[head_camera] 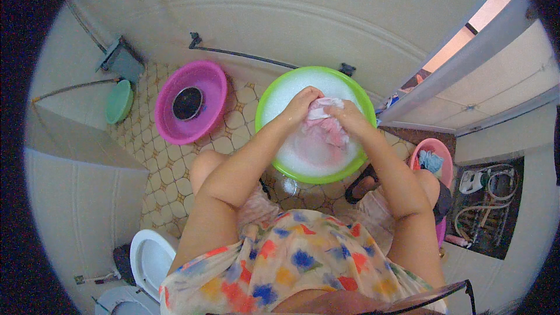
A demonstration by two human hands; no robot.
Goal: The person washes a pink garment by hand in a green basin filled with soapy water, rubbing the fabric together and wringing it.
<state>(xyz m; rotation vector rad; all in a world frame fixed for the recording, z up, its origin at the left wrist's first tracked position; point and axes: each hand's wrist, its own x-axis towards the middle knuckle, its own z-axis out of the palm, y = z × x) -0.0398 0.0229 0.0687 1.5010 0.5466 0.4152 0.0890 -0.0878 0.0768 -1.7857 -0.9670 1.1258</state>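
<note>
A wide basin with a lime-green rim stands on the floor in front of me, full of white suds. Over it, a pink and white cloth is bunched between my hands. My left hand grips the cloth's upper left part, with the fingertips curled out of sight. On the other side, my right hand has hold of the white band and the pink fabric. The lower end of the cloth hangs down into the foam, where its edge is hard to make out.
A magenta basin holding a dark round container sits left on the tiled floor. Beyond it a small green basin leans by a grey bin. Rightward are a pink basin with clothes and a wall niche.
</note>
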